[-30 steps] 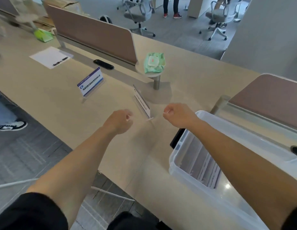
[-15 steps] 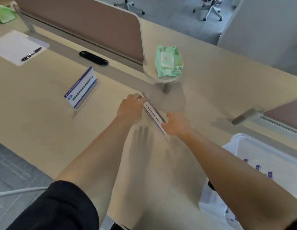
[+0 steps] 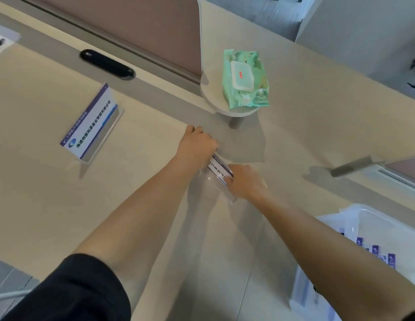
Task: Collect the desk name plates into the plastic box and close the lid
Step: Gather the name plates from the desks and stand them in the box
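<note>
A clear acrylic name plate (image 3: 218, 169) with a white and blue card stands on the beige desk, mid-frame. My left hand (image 3: 197, 144) grips its far end and my right hand (image 3: 247, 183) grips its near end. A second name plate (image 3: 92, 123) with a blue-edged card stands apart at the left, untouched. The clear plastic box (image 3: 368, 218) sits at the lower right, partly hidden by my right forearm, with several name plates visible inside. No lid is in view.
A green wet-wipe pack (image 3: 244, 78) lies on a small round shelf by the brown desk divider (image 3: 141, 26). A black oval cable port (image 3: 107, 63) sits beside the divider. Another divider's metal bracket (image 3: 351, 166) juts in at the right.
Both hands went from closed fists near the plate to gripping its two ends. The view moved closer and left, so the box now sits at the lower right corner.
</note>
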`<action>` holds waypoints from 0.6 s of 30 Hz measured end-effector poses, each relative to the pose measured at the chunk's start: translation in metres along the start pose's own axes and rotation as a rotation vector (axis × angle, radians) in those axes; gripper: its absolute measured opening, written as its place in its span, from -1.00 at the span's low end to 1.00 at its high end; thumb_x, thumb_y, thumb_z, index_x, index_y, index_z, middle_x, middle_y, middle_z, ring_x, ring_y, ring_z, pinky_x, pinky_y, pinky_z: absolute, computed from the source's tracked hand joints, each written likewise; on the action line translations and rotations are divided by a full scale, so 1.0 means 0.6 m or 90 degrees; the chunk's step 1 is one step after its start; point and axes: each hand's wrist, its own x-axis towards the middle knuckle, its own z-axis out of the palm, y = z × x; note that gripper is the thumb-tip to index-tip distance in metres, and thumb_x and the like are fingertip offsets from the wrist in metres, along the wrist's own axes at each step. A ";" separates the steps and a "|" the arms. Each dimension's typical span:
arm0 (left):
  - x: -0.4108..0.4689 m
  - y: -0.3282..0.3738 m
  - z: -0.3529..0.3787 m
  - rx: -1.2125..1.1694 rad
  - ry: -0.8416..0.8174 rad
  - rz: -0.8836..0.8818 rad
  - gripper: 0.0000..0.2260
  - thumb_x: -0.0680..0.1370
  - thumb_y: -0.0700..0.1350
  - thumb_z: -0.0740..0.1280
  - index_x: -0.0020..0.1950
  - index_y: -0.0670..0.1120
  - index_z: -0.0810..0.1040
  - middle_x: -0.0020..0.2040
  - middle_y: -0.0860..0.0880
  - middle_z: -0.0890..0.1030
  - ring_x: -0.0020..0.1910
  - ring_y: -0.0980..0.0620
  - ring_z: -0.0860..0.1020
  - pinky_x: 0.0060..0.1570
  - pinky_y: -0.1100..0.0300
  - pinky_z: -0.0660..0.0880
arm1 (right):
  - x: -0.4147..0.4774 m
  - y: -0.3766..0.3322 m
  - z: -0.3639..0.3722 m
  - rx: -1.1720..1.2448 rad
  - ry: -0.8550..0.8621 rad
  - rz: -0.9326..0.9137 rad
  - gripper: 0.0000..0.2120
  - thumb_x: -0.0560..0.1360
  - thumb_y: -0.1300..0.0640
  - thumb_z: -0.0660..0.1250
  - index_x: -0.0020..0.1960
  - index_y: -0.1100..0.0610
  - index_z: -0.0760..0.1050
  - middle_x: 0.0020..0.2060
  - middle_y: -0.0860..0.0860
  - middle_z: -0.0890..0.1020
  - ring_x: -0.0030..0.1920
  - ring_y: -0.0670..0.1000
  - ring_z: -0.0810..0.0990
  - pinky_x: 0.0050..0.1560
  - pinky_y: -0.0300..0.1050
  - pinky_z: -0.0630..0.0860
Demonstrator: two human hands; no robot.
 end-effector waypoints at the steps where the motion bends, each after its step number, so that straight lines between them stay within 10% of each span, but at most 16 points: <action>1: -0.006 0.002 0.000 0.014 -0.008 -0.017 -0.88 0.45 -0.10 0.36 -0.03 0.05 0.57 -0.02 0.03 0.60 0.13 -0.11 0.44 0.11 0.02 0.24 | 0.000 0.000 -0.002 -0.016 -0.009 -0.016 -0.91 0.53 0.09 0.20 -0.08 0.02 0.47 -0.05 0.14 0.63 0.01 0.21 0.60 -0.16 -0.08 0.39; 8: -0.097 0.034 0.008 -0.034 -0.107 -0.057 -0.78 0.51 -0.16 0.26 0.09 0.03 0.60 0.07 -0.04 0.58 0.12 -0.11 0.51 -0.08 0.10 0.36 | -0.040 0.005 -0.029 -0.176 -0.011 -0.111 -0.82 0.52 0.10 0.27 0.06 -0.06 0.58 -0.01 0.04 0.65 0.02 0.16 0.61 -0.12 -0.08 0.46; 18: -0.249 0.196 -0.122 -0.477 -0.115 -0.186 -0.41 0.36 0.50 0.23 -0.06 -0.01 0.60 -0.11 0.05 0.60 -0.09 0.05 0.57 -0.08 0.07 0.49 | -0.215 0.103 -0.168 -0.354 0.086 -0.326 -0.70 0.63 -0.01 0.18 0.31 -0.22 0.51 0.20 -0.11 0.60 0.25 0.02 0.54 0.09 -0.09 0.41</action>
